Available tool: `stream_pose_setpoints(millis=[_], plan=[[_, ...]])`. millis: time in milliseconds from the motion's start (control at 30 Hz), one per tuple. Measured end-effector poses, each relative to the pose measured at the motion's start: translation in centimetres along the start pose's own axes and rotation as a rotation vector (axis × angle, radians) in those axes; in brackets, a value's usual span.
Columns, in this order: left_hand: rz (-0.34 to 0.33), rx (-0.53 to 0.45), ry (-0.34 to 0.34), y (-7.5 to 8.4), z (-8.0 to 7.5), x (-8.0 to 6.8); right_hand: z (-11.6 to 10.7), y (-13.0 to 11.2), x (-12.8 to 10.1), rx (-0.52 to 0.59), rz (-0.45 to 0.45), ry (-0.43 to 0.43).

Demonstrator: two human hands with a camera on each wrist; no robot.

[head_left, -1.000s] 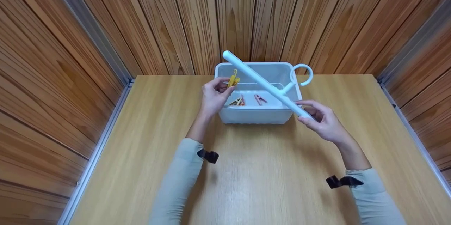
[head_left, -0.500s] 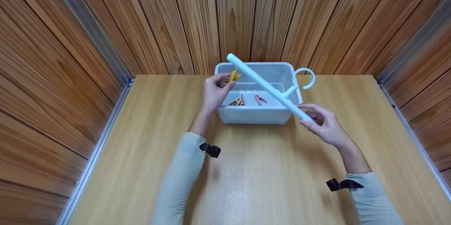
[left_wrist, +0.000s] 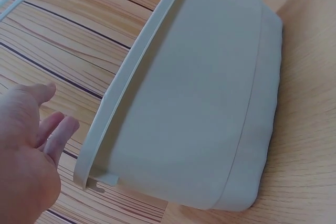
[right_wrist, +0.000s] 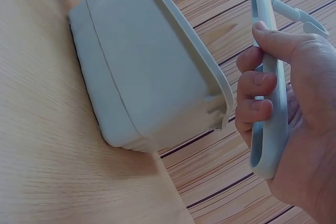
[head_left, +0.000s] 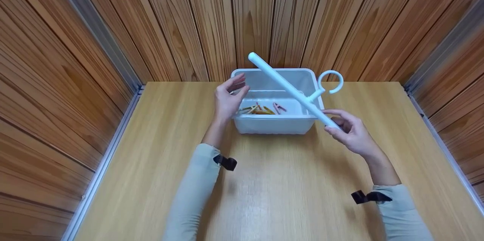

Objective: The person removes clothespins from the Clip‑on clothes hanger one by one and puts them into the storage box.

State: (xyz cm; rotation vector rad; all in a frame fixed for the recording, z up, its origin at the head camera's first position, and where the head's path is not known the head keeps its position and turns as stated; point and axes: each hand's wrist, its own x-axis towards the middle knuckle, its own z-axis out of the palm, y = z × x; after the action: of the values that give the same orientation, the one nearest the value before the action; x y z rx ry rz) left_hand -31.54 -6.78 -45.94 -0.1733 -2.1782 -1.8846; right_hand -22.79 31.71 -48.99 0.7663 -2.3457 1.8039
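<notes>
Over the left rim of the white plastic bin (head_left: 270, 124), my left hand (head_left: 228, 99) has its fingers spread apart, holding nothing. Bare fingers also show beside the bin's rim in the left wrist view. My right hand (head_left: 351, 133) grips one end of a light blue clothes hanger (head_left: 285, 85), its bar slanting up and left above the bin. The right wrist view shows thumb and fingers wrapped round the hanger's hollow bar (right_wrist: 274, 135). On the bin's floor lie a pink clothespin (head_left: 278, 108), a yellow clothespin (head_left: 269, 110) and several others in a heap; the front wall partly hides them.
The bin stands at the back of the wooden table (head_left: 272, 180), near the wood-plank wall (head_left: 211, 18). Metal rails (head_left: 109, 158) edge the table on both sides. The hanger's round hook (head_left: 340, 78) sticks out past the bin's right rim.
My left hand has let go of the yellow clip it held, and more yellow shows among the clothespins in the bin. The hanger has shifted slightly right with my right hand.
</notes>
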Motion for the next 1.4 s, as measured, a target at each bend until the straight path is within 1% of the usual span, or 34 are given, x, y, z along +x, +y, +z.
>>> stream_pose_setpoints(millis=[200,333,400,567,700,833,1100,1200,1400], plan=[[0.018,-0.016,-0.005,-0.3,-0.4,-0.2,-0.3,0.1,-0.2,0.009,-0.012,-0.014],[0.009,-0.002,-0.001,-0.2,-1.2,-0.6,-0.6,0.1,-0.4,-0.001,0.008,-0.024],[0.022,0.011,0.008,-0.2,-1.7,-0.7,-0.7,0.0,-0.6,-0.008,0.014,-0.029],[0.069,0.014,0.041,-0.6,-3.3,-1.1,-1.0,0.0,-0.9,-0.055,0.030,-0.054],[0.075,0.015,0.062,-1.1,-4.8,-1.6,-1.0,0.2,-1.2,-0.065,0.029,-0.097],[0.067,0.039,0.071,-1.6,-6.4,-2.0,-1.0,0.3,-1.5,-0.075,0.029,-0.143],[0.054,0.081,0.091,-2.8,-9.4,-2.8,-1.2,-0.2,-1.7,-0.136,0.079,-0.234],[0.044,0.084,0.100,-3.2,-10.4,-3.0,-1.1,-0.3,-1.7,-0.160,0.073,-0.275],[0.015,0.087,0.123,-4.0,-12.1,-3.5,-0.5,-0.6,-1.7,-0.156,0.042,-0.348]])
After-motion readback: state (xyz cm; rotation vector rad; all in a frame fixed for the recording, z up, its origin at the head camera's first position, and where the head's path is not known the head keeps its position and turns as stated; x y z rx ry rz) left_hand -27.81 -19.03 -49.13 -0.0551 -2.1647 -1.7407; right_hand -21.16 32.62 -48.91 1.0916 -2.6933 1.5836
